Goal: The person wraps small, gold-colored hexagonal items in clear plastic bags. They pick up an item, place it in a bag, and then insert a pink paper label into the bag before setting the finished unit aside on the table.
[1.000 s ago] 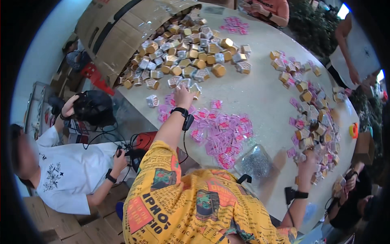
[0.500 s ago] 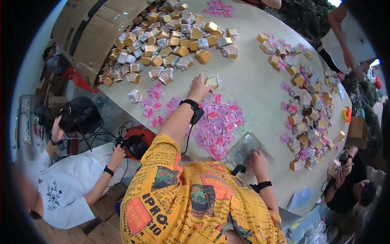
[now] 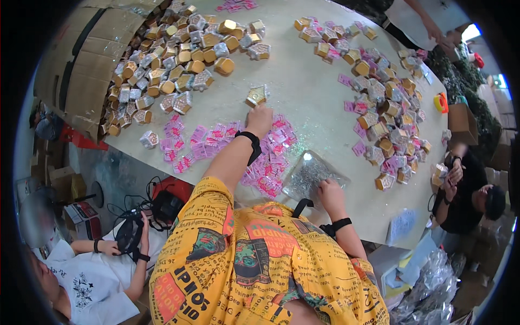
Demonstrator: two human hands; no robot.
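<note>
Just on the near side of a small gold, house-shaped box (image 3: 256, 96) with a glittery edge, my left hand (image 3: 260, 120) is curled, its fingertips hidden under the knuckles. It meets or nearly meets the box; any contact is unclear. Pink printed cards (image 3: 269, 172) lie spread beneath and beside that wrist. My right hand (image 3: 330, 194) reaches over the near right edge of a clear shallow tray (image 3: 293, 187) filled with small silvery pieces. Its fingers are bent together among them, and whatever they pinch is too small to make out.
A large heap of gold and glittery boxes (image 3: 184, 57) lies at the far left by a cardboard carton (image 3: 81, 70). More boxes mixed with pink cards (image 3: 387, 116) run down the right side. Co-workers sit at left (image 3: 86, 279) and right (image 3: 460, 189); another stands at far right.
My left hand has shifted from the box's left side to its near side, fingers now curled. My right hand stays at the tray. The whole view has turned slightly.
</note>
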